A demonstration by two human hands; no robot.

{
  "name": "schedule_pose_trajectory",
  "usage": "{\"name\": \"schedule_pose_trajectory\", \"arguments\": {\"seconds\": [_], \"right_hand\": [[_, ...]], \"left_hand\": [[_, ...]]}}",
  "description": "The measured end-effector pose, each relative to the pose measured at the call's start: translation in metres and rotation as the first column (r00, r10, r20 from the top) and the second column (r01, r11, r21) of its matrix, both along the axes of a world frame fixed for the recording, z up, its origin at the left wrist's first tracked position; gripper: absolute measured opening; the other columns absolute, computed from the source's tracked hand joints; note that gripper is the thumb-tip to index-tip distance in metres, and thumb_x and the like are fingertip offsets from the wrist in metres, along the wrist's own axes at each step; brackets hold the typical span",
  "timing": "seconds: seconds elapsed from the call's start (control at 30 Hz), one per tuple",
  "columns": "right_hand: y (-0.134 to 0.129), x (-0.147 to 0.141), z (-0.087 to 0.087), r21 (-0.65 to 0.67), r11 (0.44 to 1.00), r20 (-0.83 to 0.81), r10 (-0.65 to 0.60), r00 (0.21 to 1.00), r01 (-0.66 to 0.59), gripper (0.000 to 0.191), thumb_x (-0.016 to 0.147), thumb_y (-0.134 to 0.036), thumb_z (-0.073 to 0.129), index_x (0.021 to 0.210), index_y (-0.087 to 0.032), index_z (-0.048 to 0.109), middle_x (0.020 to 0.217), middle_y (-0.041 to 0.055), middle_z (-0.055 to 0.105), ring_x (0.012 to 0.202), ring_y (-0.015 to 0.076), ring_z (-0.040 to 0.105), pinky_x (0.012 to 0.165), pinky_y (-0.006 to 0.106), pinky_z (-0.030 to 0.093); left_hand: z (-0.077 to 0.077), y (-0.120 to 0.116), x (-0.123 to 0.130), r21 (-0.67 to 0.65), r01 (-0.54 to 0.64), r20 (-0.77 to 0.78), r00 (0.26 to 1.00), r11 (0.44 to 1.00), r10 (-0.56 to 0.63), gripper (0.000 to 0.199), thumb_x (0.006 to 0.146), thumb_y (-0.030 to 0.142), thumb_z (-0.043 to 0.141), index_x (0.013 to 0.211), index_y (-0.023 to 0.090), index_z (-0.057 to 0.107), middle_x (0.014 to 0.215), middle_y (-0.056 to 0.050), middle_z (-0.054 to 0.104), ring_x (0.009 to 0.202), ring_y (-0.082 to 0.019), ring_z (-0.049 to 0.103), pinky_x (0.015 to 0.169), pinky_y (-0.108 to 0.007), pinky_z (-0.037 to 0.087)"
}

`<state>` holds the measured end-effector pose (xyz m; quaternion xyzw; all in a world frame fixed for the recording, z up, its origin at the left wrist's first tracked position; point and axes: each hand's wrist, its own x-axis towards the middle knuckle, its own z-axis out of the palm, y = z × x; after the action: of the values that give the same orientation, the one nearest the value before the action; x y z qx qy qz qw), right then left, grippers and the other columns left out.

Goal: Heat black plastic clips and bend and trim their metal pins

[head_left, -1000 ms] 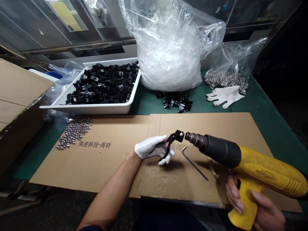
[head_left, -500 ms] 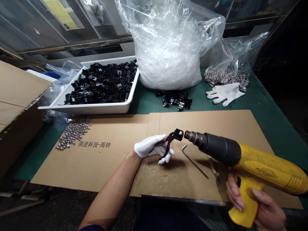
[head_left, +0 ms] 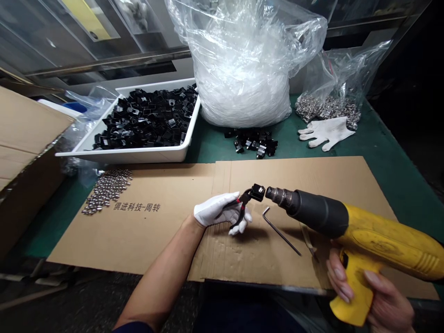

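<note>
Two hands loaded. Left hand [head_left: 224,210], white-gloved: fingers curled around the handles of black-and-red pliers [head_left: 244,198]. Black part [head_left: 257,192] pinched in the plier tips, apparently held above the cardboard sheet [head_left: 173,240].

Right hand [head_left: 385,296], bare: wrapped around the grip of a yellow heat gun [head_left: 385,240]. Trigger pressed or not: cannot tell. Nozzle [head_left: 280,198] aimed straight at the black part, just beside it, sliver of gap showing.

Failure modes, my read:
- Twisted or dropped part, from a slack squeeze on the pliers.
- Nozzle bumping the part, from wrist drift under a bulky one-handed gun.
- Softened or scorched part if heating, from too long a dwell at such a close gap.
- Singed glove, from aim sliding off the part toward the left hand.
- Scorched cardboard, from nozzle tipped down.

Further out: hex key [head_left: 282,232] lying on the sheet between the hands, near the nozzle; possible hot pickup. Small silver pieces [head_left: 107,189] massed at the sheet's left end; easy to scatter with a careless forearm. Beyond, on the green worktop [head_left: 381,134]: white tray [head_left: 145,155] piled with black pieces, loose black pieces [head_left: 256,143], big clear bag [head_left: 243,83], spare glove [head_left: 328,132]. Likely melt risk for the bag, from swinging the gun up that way.
</note>
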<state>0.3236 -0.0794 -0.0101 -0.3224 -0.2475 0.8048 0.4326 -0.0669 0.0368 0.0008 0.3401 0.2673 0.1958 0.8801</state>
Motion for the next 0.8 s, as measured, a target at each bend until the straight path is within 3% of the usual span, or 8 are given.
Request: {"name": "schedule_pose_trajectory", "arguments": {"seconds": [0.1, 0.23, 0.8], "right_hand": [[-0.001, -0.008, 0.008, -0.073, 0.994, 0.040, -0.083, 0.996, 0.085, 0.042, 0.089, -0.051, 0.068, 0.119, -0.022, 0.063, 0.082, 0.0050, 0.054, 0.056, 0.0137, 0.048, 0.052, 0.028, 0.038], [-0.001, -0.014, 0.014, -0.097, 0.989, 0.056, -0.107, 0.993, 0.112, 0.043, 0.088, -0.052, 0.070, 0.118, -0.023, 0.063, 0.082, 0.0045, 0.056, 0.055, 0.0135, 0.048, 0.051, 0.028, 0.037], [-0.003, -0.011, 0.011, -0.103, 0.989, 0.062, -0.102, 0.993, 0.108, 0.042, 0.088, -0.052, 0.069, 0.119, -0.025, 0.062, 0.084, 0.0044, 0.056, 0.056, 0.0131, 0.049, 0.051, 0.027, 0.038]], "left_hand": [[0.001, 0.000, 0.001, -0.009, -0.003, 0.000, 1.000, 1.000, 0.003, 0.075, 0.101, 0.069, 0.037, 0.100, 0.003, 0.073, 0.077, -0.018, 0.076, 0.051, -0.021, 0.062, 0.055, -0.033, 0.046], [0.001, 0.000, 0.001, -0.012, 0.000, 0.002, 1.000, 1.000, 0.000, 0.075, 0.101, 0.068, 0.037, 0.102, 0.003, 0.073, 0.078, -0.018, 0.076, 0.052, -0.021, 0.063, 0.055, -0.032, 0.046], [0.001, 0.000, 0.000, -0.012, -0.012, -0.025, 1.000, 1.000, 0.011, 0.074, 0.102, 0.067, 0.036, 0.102, 0.003, 0.074, 0.080, -0.019, 0.077, 0.054, -0.022, 0.065, 0.058, -0.033, 0.048]]}}
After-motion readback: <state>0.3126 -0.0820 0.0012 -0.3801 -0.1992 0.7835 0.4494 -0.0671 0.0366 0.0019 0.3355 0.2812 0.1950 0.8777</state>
